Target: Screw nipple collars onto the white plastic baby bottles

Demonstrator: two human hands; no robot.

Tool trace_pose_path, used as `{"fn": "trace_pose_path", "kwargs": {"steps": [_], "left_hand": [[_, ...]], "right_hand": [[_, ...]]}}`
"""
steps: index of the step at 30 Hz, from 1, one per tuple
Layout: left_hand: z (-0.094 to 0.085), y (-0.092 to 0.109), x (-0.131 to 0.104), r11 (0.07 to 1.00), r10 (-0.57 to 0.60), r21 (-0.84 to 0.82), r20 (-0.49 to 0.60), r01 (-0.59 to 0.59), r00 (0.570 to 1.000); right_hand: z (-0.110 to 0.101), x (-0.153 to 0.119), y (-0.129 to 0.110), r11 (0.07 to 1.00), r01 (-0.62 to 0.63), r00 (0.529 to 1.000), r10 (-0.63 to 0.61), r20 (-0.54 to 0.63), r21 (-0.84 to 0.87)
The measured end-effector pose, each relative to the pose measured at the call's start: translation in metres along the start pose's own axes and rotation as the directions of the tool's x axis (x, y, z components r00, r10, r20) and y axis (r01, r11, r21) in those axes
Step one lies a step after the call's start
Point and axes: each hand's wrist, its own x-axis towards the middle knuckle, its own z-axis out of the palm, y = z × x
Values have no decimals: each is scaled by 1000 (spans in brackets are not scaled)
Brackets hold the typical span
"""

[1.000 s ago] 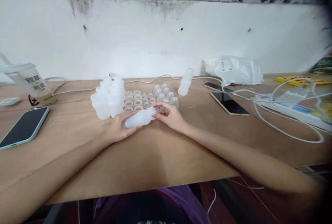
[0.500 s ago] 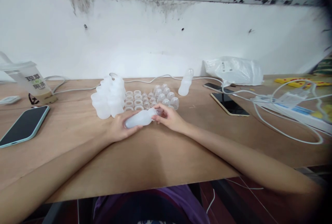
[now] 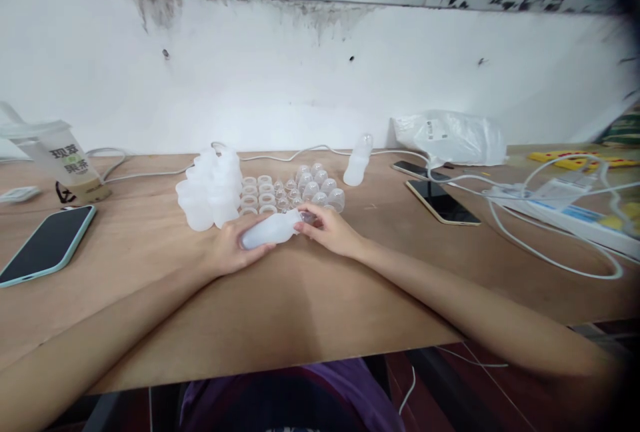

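A frosted white bottle (image 3: 270, 231) lies tilted in my left hand (image 3: 235, 245), whose fingers wrap round its base. At the bottle's neck, my right hand (image 3: 330, 231) pinches a small clear piece, partly hidden by the fingers. Behind my hands stand several frosted bottles (image 3: 210, 189) in a cluster, then white rings (image 3: 250, 191) in rows, small clear nipples (image 3: 283, 193) and clear domed caps (image 3: 311, 190). One capped bottle (image 3: 358, 160) stands apart, to the right of the caps.
A drink cup (image 3: 75, 159) and a phone (image 3: 47, 245) are at the left. Two more phones (image 3: 443, 202), a white plastic bag (image 3: 453, 139) and a power strip (image 3: 590, 215) with looped white cables are at the right. A wall rises behind the table (image 3: 280, 312).
My right hand's fingers have shifted very slightly at the bottle's neck. Everything else looks the same.
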Motion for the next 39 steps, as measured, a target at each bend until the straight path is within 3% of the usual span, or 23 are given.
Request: {"fn": "trace_pose_path", "kwargs": {"steps": [5, 8, 11, 18, 21, 25, 32, 39], "left_hand": [[1, 1, 1, 999, -33, -27, 16, 33, 999], [1, 0, 1, 1000, -19, -25, 5, 19, 1000], [0, 0, 0, 1000, -8, -12, 25, 8, 1000], [1, 0, 1, 998, -34, -47, 9, 34, 999], [1, 0, 0, 999, -28, -37, 15, 29, 999], [-1, 1, -1, 1000, -16, -4, 24, 16, 1000], [-1, 2, 1, 1000, -1, -25, 35, 1, 999], [-3, 3, -1, 999, 45, 13, 32, -45, 998]], "right_hand": [[0, -2, -5, 977, 212, 977, -212, -4, -1], [3, -1, -3, 991, 136, 989, -135, -55, 18], [3, 0, 0, 999, 14, 1000, -13, -21, 52], [-2, -1, -3, 982, 191, 982, -191, 13, 17], [1, -1, 0, 993, 98, 993, -94, -67, 59], [3, 0, 5, 995, -28, 996, 35, -77, 92], [-6, -1, -3, 985, 150, 988, -151, 11, 85], [-7, 3, 2, 1000, 21, 999, -21, 36, -9]]}}
